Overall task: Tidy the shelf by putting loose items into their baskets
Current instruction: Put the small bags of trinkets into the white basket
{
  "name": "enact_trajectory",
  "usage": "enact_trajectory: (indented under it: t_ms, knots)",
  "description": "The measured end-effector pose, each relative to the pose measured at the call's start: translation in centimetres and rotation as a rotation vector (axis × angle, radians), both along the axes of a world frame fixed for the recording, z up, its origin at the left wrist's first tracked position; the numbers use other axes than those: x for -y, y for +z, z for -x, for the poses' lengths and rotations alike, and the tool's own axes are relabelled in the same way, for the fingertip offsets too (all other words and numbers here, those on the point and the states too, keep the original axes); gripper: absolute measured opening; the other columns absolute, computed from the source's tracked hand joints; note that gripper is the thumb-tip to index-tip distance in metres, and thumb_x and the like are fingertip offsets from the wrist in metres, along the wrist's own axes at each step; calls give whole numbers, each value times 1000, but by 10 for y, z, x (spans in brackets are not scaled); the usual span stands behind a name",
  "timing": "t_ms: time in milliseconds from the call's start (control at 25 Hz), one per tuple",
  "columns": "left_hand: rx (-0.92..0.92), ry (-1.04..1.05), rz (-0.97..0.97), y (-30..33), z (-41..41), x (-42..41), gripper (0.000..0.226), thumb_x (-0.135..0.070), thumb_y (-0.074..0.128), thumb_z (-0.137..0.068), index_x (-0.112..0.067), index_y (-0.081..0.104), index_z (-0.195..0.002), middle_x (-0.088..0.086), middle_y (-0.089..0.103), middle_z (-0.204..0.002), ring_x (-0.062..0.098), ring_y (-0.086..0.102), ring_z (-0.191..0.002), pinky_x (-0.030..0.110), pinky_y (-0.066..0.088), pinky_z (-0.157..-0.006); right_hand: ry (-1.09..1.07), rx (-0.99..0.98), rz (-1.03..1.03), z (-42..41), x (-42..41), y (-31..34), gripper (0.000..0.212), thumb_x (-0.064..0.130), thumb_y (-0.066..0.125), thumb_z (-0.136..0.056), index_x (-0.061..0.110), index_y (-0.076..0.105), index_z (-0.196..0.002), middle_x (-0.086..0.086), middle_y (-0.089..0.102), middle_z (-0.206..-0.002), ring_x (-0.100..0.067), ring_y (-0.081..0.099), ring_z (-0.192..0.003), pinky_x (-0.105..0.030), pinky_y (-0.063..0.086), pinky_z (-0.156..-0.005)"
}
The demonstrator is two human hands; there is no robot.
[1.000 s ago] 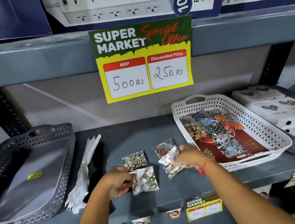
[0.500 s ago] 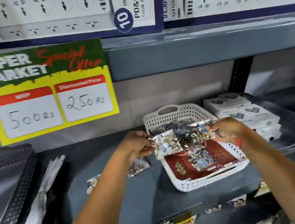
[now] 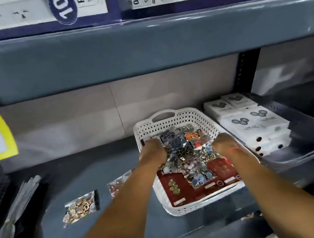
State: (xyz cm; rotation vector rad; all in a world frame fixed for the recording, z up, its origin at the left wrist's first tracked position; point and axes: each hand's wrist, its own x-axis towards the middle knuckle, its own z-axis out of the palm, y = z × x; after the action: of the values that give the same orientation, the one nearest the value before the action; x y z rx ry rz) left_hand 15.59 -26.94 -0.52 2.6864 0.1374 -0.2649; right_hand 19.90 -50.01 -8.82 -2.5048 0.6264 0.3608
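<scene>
Shelf's grey deck [image 3: 83, 175] carries the white basket [image 3: 174, 116], both hands (left hand [image 3: 152, 149], right hand [image 3: 224, 143]) down inside it on the packets [image 3: 187, 151], grip unclear, probably dropping them off; two loose packets [image 3: 79, 206] lie left of basket.

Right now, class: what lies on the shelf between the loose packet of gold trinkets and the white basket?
In the head view, one more clear packet, partly hidden behind the left forearm, lies between the gold packet and the white basket.

hands [image 3: 188, 148] lowered packets [image 3: 187, 153] into basket [image 3: 174, 120]
</scene>
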Motion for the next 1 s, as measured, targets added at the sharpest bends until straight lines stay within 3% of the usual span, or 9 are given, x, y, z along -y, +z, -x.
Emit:
enact_trajectory:
  t_ms: [80,240,360,480,560,600,760,840,1000]
  knots:
    - [-12,-14,-100,1,5,6,44,4,43,-91,7,42,-135,22,55,-134,34,56,-120,40,51,-98,63,118,219,43,-47,65,33,15,55,-90,1,58,-120,-18,62,-124,-29,62,-113,-39,53,-95]
    - [132,-93,-189,20,12,-3,34,4,42,-91,0,53,-123,19,60,-124,33,60,-114,40,52,-91,59,299,348,52,-66,80,31,6,52,-89,2,54,-120,-21,61,-123,-36,61,-112,-44,54,-90]
    - [215,27,-80,30,13,-60,24,-7,46,-91,-1,58,-112,17,65,-106,33,63,-98,39,52,-84,105,479,130,54,-97,101,25,3,50,-88,1,61,-111,-24,65,-114,-35,65,-103,-40,54,-86]
    - [149,223,-37,10,23,-146,28,-10,49,-91,2,63,-112,19,64,-117,34,59,-111,36,46,-93,179,644,-298,71,-167,109,18,0,52,-85,-4,69,-89,-23,72,-91,-32,68,-86,-38,57,-78]
    - [31,357,56,-13,44,-191,31,-11,55,-89,4,63,-114,21,62,-124,31,56,-113,35,42,-92,285,482,-595,92,-224,92,13,-1,56,-83,-4,69,-80,-20,68,-78,-30,63,-83,-37,49,-77]
    - [-16,453,82,-24,59,-204,35,-18,59,-87,1,63,-116,19,61,-125,30,55,-114,36,42,-93,381,368,-587,102,-250,78,15,4,58,-84,-7,67,-88,-21,66,-84,-31,61,-89,-38,46,-80]
    - [-100,669,145,-45,96,-222,61,-36,66,-77,-6,48,-128,22,48,-136,40,45,-126,44,41,-104,483,222,-1,94,-286,20,45,27,48,-90,4,56,-127,-18,52,-135,-33,44,-129,-39,30,-114]
    - [-90,639,202,-43,95,-217,62,-29,71,-74,-2,48,-125,21,55,-132,36,53,-122,40,44,-101,378,219,63,80,-287,9,48,28,49,-88,4,52,-130,-17,51,-137,-33,46,-128,-39,37,-109]
    - [-123,598,205,-37,90,-210,49,-14,73,-73,6,59,-116,21,66,-120,30,63,-112,36,51,-93,177,131,-190,73,-294,15,50,17,66,-78,0,56,-124,-20,60,-130,-30,59,-120,-34,50,-96]
